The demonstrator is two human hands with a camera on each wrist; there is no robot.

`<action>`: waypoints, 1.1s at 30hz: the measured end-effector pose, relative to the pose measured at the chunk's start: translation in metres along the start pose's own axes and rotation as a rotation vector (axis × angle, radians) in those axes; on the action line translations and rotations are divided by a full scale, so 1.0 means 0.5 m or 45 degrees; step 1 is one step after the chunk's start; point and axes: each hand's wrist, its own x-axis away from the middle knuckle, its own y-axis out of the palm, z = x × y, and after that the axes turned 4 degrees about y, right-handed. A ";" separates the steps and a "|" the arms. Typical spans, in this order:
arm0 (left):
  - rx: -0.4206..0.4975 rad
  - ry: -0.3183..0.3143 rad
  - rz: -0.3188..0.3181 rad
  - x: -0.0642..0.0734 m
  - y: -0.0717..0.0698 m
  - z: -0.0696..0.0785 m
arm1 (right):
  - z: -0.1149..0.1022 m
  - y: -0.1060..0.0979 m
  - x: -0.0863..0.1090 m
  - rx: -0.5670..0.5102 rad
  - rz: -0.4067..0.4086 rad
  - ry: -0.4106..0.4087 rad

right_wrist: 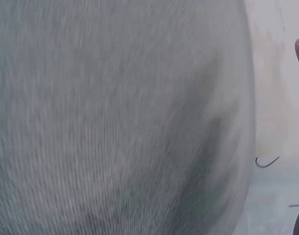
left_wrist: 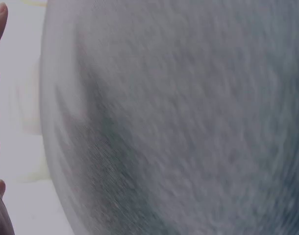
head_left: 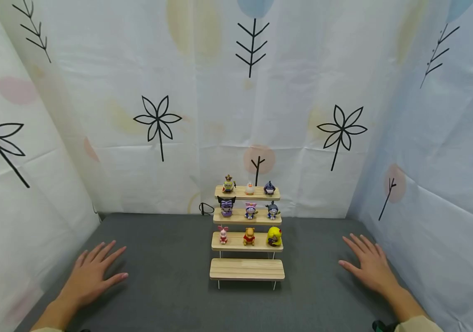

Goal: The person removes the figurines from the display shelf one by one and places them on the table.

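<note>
My left hand (head_left: 91, 275) is spread over the left side of the grey table, fingers straight and nothing held. Mirroring it, my right hand (head_left: 370, 265) is spread over the right side, also without anything in it. Between them, some distance from both, stands a stepped wooden display stand (head_left: 246, 269) on thin legs. Its lowest tier is bare. Small figurines fill the tiers above, among them a bear in a red shirt (head_left: 249, 237), a yellow figure (head_left: 274, 236), a black-and-purple one (head_left: 226, 207) and a crowned one (head_left: 228, 184). In the wrist views, only fingertips show at the edges, with hand shadows on the cloth.
A thin black cord loop (head_left: 206, 209) lies behind the stand at its left. White patterned curtains (head_left: 253, 110) enclose the back and both sides of the grey table (head_left: 162, 267).
</note>
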 end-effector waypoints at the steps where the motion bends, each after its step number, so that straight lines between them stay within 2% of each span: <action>1: 0.004 0.007 0.016 -0.003 -0.003 0.005 | -0.004 0.000 0.000 -0.017 0.023 -0.014; 8: 0.073 0.073 0.136 -0.021 -0.020 0.041 | -0.037 -0.004 0.006 -0.134 0.264 -0.164; 15: 0.184 0.174 0.290 -0.047 -0.028 0.081 | -0.082 -0.015 0.002 -0.252 0.427 -0.222; 20: 0.269 0.167 0.343 -0.060 -0.033 0.111 | -0.113 -0.025 -0.007 -0.314 0.539 -0.264; 26: 0.383 0.079 0.398 -0.069 -0.036 0.154 | -0.149 -0.040 -0.021 -0.395 0.642 -0.342; 29: 0.439 0.064 0.461 -0.071 -0.034 0.175 | -0.167 -0.046 -0.027 -0.410 0.662 -0.342; 33: 0.539 0.104 0.577 -0.075 -0.030 0.199 | -0.190 -0.052 -0.036 -0.437 0.683 -0.352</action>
